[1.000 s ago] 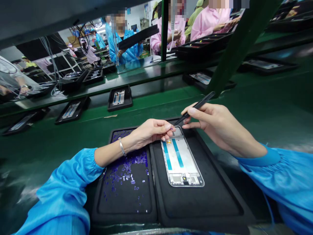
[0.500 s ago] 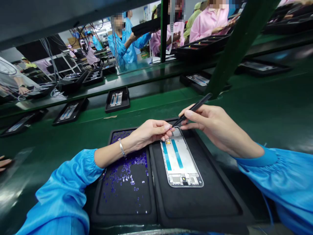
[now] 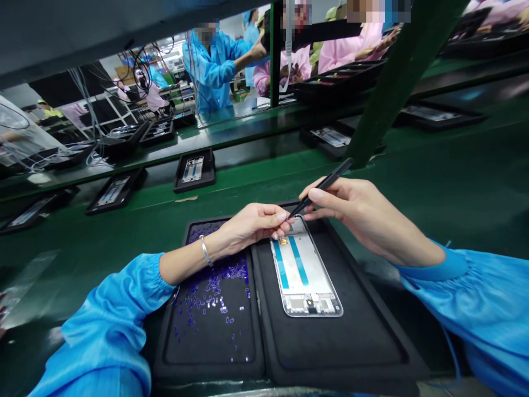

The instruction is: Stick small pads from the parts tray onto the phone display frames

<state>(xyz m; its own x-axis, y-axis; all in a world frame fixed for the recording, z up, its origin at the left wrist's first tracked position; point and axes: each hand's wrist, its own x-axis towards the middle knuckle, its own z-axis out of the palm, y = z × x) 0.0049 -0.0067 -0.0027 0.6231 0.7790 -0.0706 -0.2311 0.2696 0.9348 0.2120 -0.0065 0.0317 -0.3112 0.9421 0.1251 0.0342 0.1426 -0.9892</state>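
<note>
Between the thumb and forefinger of my left hand [image 3: 260, 223] is a tiny purple piece [image 3: 288, 219], pinched at the fingertips. My right hand [image 3: 351, 215] is closed round black tweezers [image 3: 324, 184], whose tips point down-left and meet the left fingertips at the purple piece. Whether the tips grip it I cannot tell. Just below both hands lies a silver phone frame [image 3: 309, 275] with two blue strips, in a black tray [image 3: 343, 342]. Beneath my left wrist a second black tray [image 3: 206, 347] holds many small purple-edged pieces [image 3: 215, 284].
On the green bench beyond, several black trays with phone frames stand in a row, such as this tray [image 3: 210, 179]. A slanted green post [image 3: 397, 82] rises at the right. Across the bench, co-workers in blue and pink handle trays and parts.
The tweezers' tips have moved down-left to my left fingertips. Trays on the far bench have shifted slightly left. A co-worker in blue has swung a black tray to the right.
</note>
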